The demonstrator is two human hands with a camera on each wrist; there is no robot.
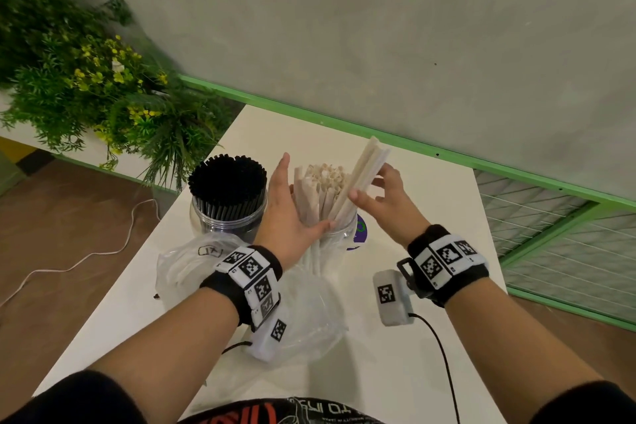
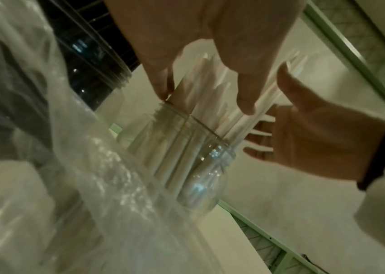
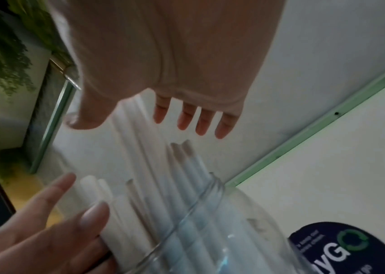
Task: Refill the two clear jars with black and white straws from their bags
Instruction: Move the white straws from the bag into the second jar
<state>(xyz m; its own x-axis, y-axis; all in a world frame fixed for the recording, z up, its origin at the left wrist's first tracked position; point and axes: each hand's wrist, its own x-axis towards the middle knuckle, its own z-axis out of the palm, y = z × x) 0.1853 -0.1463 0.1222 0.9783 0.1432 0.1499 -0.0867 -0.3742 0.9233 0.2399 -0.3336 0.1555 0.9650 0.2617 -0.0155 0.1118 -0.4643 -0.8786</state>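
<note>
On the white table (image 1: pixel 430 337) stand two clear jars. The left jar (image 1: pixel 215 222) is packed with black straws (image 1: pixel 227 179). The right jar (image 1: pixel 344 232) holds white straws (image 1: pixel 321 182), which stand fanned out above its rim. My left hand (image 1: pixel 292 203) lies flat against the left side of the white bundle, fingers straight and thumb near the rim. My right hand (image 1: pixel 373 182) is at the right side, where a few white straws (image 1: pixel 366 165) lean between its thumb and straight fingers. In the right wrist view those fingers (image 3: pixel 187 122) hang loose above the jar (image 3: pixel 210 209).
Crumpled clear plastic bags (image 1: pixel 303 313) lie on the table in front of the jars, under my left wrist. A dark round lid with a green logo (image 1: pixel 361 231) sits behind the white-straw jar. Green plants (image 1: pixel 86 79) stand at the left, and a green rail (image 1: pixel 447 155) runs behind the table.
</note>
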